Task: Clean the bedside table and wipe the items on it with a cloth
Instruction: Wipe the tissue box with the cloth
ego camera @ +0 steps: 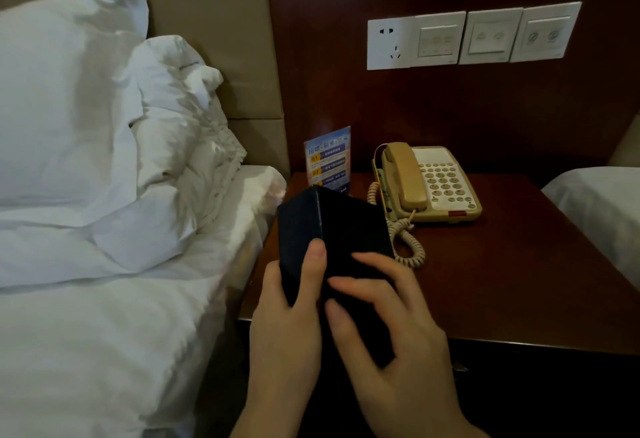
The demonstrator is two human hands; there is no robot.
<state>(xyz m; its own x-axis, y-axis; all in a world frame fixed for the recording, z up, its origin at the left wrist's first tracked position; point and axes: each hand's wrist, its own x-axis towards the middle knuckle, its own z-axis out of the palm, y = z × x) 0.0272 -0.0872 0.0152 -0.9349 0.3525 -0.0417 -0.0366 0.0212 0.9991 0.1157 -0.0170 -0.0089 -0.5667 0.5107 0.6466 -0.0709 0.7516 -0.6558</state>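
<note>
left hand (289,302) gripping, thumb up, right hand (388,326) fingers spread

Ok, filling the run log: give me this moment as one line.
left hand: grips dark folder | right hand: fingers on folder | phone, card: on bedside table | cloth: unseen
</note>
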